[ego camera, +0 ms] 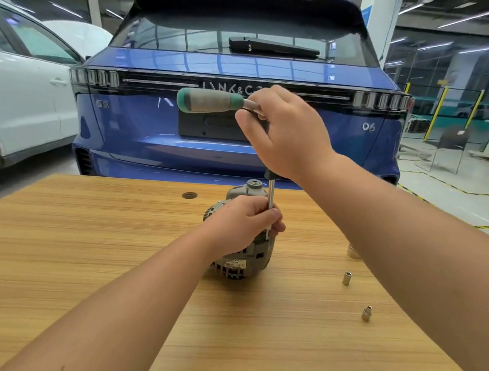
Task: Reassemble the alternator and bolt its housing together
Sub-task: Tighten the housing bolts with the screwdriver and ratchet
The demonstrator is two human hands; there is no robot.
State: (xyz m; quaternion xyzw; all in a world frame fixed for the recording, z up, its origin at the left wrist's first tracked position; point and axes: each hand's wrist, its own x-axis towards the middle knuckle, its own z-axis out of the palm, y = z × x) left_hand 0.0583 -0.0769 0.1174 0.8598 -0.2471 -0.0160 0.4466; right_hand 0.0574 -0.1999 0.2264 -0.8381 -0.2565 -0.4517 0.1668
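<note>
**On the bench: housing bolts going in**

Mid-table stands the alternator [239,244], its halves already mated. My left hand [243,223] curls round the extension bar [270,199], steadying it on a housing bolt I can't see. My right hand [283,132] grips the ratchet [212,101] by its head, handle jutting left. Two loose sockets [346,278] lie to the right. I judge we're mid-bolting; how many bolts remain is hidden.

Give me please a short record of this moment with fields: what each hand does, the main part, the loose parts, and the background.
left hand: grips the alternator and steadies the tool shaft
right hand: holds the ratchet near its head, handle pointing left
alternator: stands on the wooden table
loose parts: two small sockets at right
background: blue car, white car
</note>
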